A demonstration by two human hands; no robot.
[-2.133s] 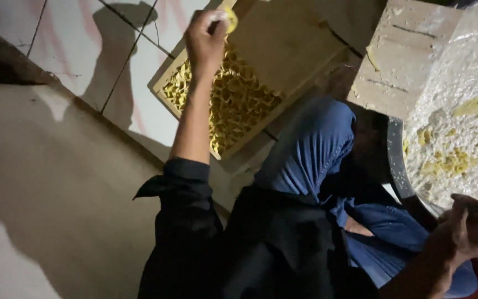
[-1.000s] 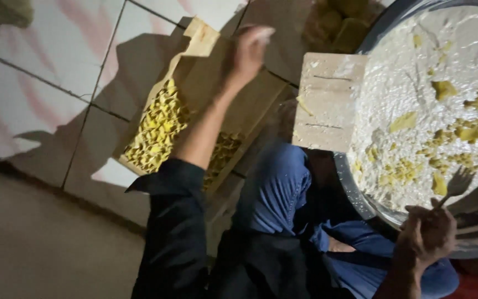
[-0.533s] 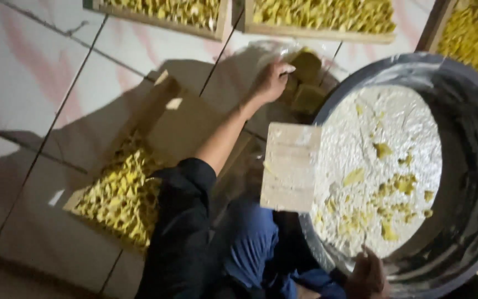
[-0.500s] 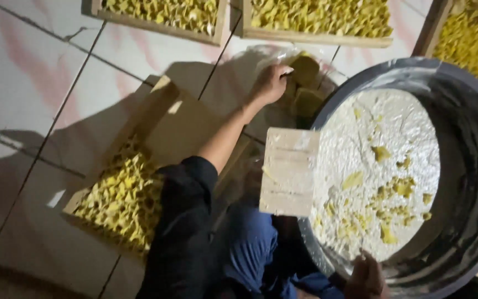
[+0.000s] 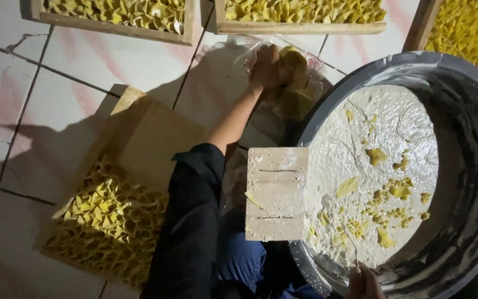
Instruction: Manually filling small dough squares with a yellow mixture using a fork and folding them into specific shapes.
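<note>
Our left hand point(image 5: 266, 69) is stretched far forward over the floor point(image 5: 84, 72), and its fingers point(image 5: 261, 77) curl down onto a stack of yellow dough pieces point(image 5: 293, 61) lying in a clear plastic bag point(image 5: 311, 58) just beside the far rim of the big metal basin point(image 5: 471, 127). The fingers look closed round the pieces, though shadow hides the tips, so we cannot tell how firm the grip is.

Our right hand point(image 5: 363, 282) is cut off by the bottom edge; only the knuckles show, at the near rim of the basin. A thin stick or wire point(image 5: 349, 243) rises from it over the white floury filling point(image 5: 371, 133), but we cannot tell whether the fingers are closed on it.

A small wooden board point(image 5: 276, 194) rests across our lap with its right edge over the basin rim. To our left a wooden tray point(image 5: 117, 188) lies on the floor, its near half packed with folded yellow dumplings point(image 5: 106, 216), its far half bare. Two more filled trays point(image 5: 117, 14) sit along the top edge and a third point(image 5: 466, 27) at the top right, all partly out of view. Open tile lies between the near tray and the far trays; the bag sits tight between the basin and the trays.
</note>
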